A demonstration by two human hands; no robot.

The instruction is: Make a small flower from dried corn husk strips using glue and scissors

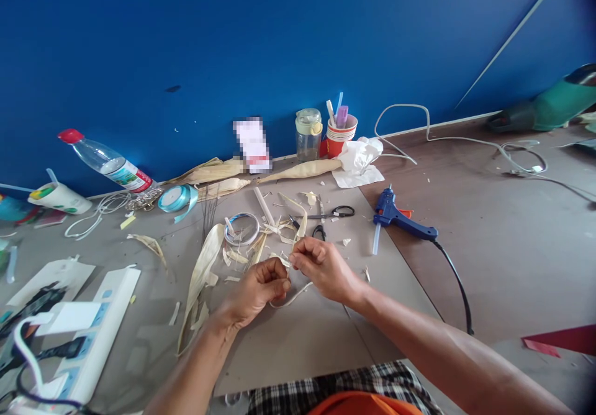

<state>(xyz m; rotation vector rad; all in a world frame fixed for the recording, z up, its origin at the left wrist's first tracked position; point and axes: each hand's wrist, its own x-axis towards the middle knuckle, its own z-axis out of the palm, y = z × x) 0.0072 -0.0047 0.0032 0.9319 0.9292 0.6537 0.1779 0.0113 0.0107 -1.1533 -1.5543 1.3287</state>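
My left hand (269,283) and my right hand (325,269) meet above the table, each with thumb and fingertips pinched. Between and below them curves a thin pale strip (298,295), probably of corn husk, whose gripped part is mostly hidden by the fingers. Just beyond lie scraps of dried husk (237,256), a roll of tape (241,229) and black-handled scissors (343,211). A long dried corn husk (205,266) rests left of my left hand. Right of my right hand, a blue glue gun (401,216) lies on its side with a clear stick in it.
A power strip (109,322) with plugs fills the near left. Along the blue wall stand a tilted bottle (114,166), ribbon spool (173,198), lidded jar (308,138) and red cups (341,138) with pens. The glue gun's black cord (459,281) crosses the right side.
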